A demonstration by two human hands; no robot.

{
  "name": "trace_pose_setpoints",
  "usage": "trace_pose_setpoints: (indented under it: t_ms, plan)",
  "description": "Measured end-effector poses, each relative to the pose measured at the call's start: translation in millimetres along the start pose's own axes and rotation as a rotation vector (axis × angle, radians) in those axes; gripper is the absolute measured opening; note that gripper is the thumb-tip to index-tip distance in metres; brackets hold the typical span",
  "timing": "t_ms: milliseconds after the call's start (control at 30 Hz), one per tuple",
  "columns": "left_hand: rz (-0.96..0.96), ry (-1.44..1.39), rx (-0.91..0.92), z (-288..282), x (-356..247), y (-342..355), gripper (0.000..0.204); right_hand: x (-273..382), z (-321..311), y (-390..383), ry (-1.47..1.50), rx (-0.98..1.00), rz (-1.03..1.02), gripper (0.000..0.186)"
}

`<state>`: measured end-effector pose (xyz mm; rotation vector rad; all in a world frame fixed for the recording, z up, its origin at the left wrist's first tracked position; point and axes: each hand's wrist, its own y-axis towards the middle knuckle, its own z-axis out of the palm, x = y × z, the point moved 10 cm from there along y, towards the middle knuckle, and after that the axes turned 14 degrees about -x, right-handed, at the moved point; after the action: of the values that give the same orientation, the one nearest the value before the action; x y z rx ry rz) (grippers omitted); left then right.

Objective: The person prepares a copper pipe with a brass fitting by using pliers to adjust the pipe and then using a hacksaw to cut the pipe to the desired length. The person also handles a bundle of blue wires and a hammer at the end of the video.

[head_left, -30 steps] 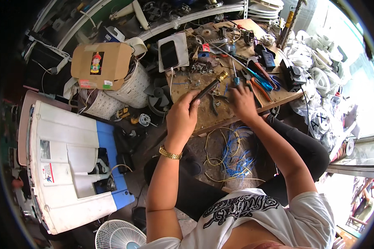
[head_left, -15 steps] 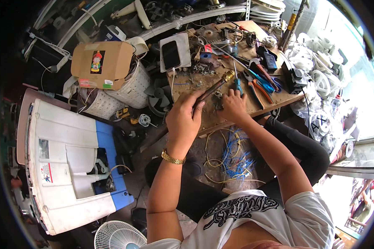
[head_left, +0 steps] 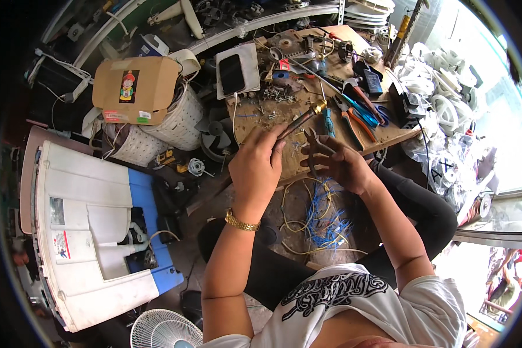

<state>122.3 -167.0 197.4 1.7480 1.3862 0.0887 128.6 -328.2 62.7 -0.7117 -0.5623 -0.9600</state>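
My left hand point(head_left: 255, 165) is closed round a dark reddish-brown rod point(head_left: 296, 124) with a brass-coloured fitting point(head_left: 318, 108) at its far end, held slanting over the wooden worktable point(head_left: 249, 119). In my right hand point(head_left: 345, 162) is a pair of dark pliers point(head_left: 312, 152), raised above the table's near edge with the jaws just below the rod and apart from it. Beyond that hand lie a teal-handled screwdriver point(head_left: 329, 122) and orange-handled pliers point(head_left: 354, 124). A smartphone point(head_left: 232, 74) rests on a pale sheet at the table's left.
Loose screws and metal parts point(head_left: 281, 93) litter the table. Tangled blue and yellow wires point(head_left: 325, 217) lie below it. A cardboard box point(head_left: 134, 90) sits on white baskets point(head_left: 182, 116) at left, near a white-and-blue machine casing point(head_left: 93, 232). White plastic parts point(head_left: 446, 104) are heaped at right.
My right hand has lifted off the table and drawn back toward me, bringing up the dark pliers. My left hand keeps hold of the rod. The view has shifted slightly.
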Motion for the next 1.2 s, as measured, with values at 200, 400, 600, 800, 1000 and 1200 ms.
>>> trace_pose_setpoints:
  t_ms: [200,400,600,800,1000,1200]
  plan:
    - [0.022,0.085,0.022,1.6,-1.7,-1.4,0.028,21.3,-10.9,2.8,-0.392,-0.219,-0.241,0.06]
    - [-0.029,0.074,0.037,3.8,2.0,-4.4,0.031,32.9,-3.4,9.0,-0.582,-0.169,-0.432,0.056]
    - [-0.034,0.095,0.082,6.3,0.7,-4.4,0.032,33.2,-1.5,9.8,-0.628,-0.18,-0.49,0.055]
    - [-0.02,0.107,0.077,7.9,0.2,-6.3,0.031,32.5,0.8,12.1,-0.634,-0.163,-0.52,0.053]
    - [0.015,0.086,0.084,12.3,-3.7,-7.7,0.031,25.1,-3.5,14.0,-0.647,-0.167,-0.518,0.052]
    - [0.074,0.125,0.113,11.8,-7.6,-10.0,0.031,21.4,-1.1,11.3,-0.61,-0.147,-0.525,0.049]
